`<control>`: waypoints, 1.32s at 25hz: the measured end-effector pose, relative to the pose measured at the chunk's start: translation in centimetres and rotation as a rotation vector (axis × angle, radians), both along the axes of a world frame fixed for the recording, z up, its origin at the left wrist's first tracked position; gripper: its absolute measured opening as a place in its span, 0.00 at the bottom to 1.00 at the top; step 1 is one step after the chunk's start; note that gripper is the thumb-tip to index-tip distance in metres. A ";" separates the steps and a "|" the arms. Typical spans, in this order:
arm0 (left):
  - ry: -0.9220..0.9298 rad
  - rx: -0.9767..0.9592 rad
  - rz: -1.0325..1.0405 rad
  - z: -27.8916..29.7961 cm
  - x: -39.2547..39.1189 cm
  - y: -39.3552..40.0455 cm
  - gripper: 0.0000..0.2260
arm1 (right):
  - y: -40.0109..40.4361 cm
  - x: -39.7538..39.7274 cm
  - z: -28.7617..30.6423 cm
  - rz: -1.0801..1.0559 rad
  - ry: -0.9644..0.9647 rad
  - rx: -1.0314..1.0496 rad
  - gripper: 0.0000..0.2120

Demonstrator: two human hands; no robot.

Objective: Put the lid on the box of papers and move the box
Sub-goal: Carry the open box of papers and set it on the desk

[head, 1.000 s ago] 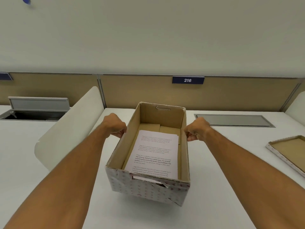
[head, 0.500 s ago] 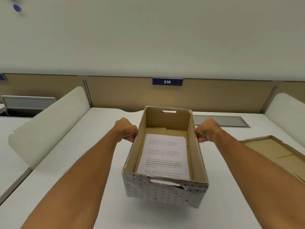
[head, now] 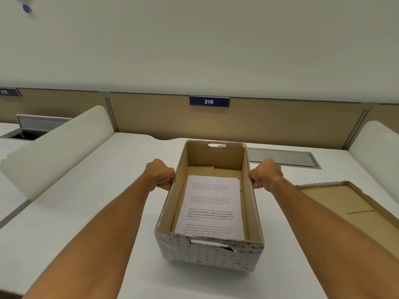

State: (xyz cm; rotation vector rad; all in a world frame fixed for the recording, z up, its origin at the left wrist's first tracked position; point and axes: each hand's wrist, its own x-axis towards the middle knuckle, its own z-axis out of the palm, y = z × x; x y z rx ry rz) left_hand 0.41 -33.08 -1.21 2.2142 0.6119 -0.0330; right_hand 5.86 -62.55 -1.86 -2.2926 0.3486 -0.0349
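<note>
An open cardboard box [head: 207, 253], white with small pink dots outside and brown inside, sits in the middle of the white desk. A stack of printed papers [head: 212, 207] lies flat on its bottom. My left hand [head: 162, 176] is closed on the box's left wall near the rim. On the opposite wall my right hand [head: 264, 174] grips the same way. The lid [head: 343, 203] lies upside down on the desk to the right, brown inner face up, partly cut off by the frame edge.
The white desk [head: 86, 212] is bounded by rounded white side dividers [head: 56, 152] left and right and a tan back panel with a "216" sign [head: 209, 101]. A grey cable hatch [head: 282, 157] lies flat behind the box.
The box, held by both hands, has shifted rightward toward the desk's centre, under the 216 sign. More of the lid has come into view on the right.
</note>
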 end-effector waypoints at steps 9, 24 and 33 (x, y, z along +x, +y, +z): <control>0.048 0.019 0.040 -0.9 -0.1 -1.2 0.03 | -1.4 0.0 -1.3 -0.015 0.066 0.084 0.04; 0.025 0.349 -0.072 -0.3 -0.1 -1.1 0.11 | -0.5 -3.1 -1.0 0.024 -0.101 -0.169 0.14; -0.408 0.702 -0.476 0.3 -1.9 -12.2 0.41 | -4.5 -9.4 -1.4 0.154 -0.158 -0.745 0.40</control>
